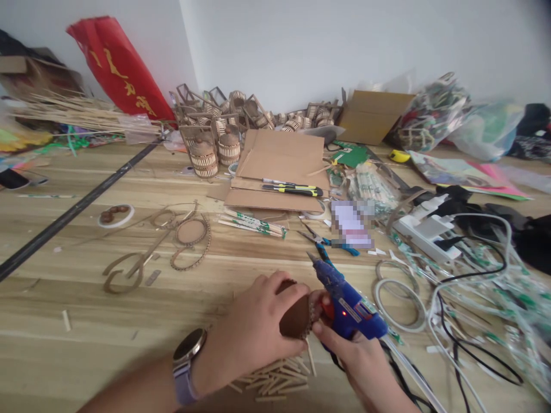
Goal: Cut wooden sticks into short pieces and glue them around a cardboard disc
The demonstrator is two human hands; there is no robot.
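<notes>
- Blue plastic glue gun (348,304), its small red light lit, sits in the right hand (350,350), fingers wrapped round its grip; the thumb and a fingertip also seem to pinch the rim of a round brown piece (295,318).
- The left hand (253,321) curves wide over that piece, fingers on the far side, thumb on the near side, holding it up just above a pile of short sticks (279,378) on the bench (172,327).
- With that light on, the nozzle may well be hot. It points up and away from the fingers, but a twist of the right wrist could swing it onto the left knuckles.
- One hand doing two jobs could fumble: squeezing the gun might let the rim slip, and gripping too hard might buckle it.
- Blue-handled pliers (344,248) lie near the nozzle, where stray glue could foul them.
- A white cable (473,215) loops to the right; a careless elbow might snag it.
</notes>
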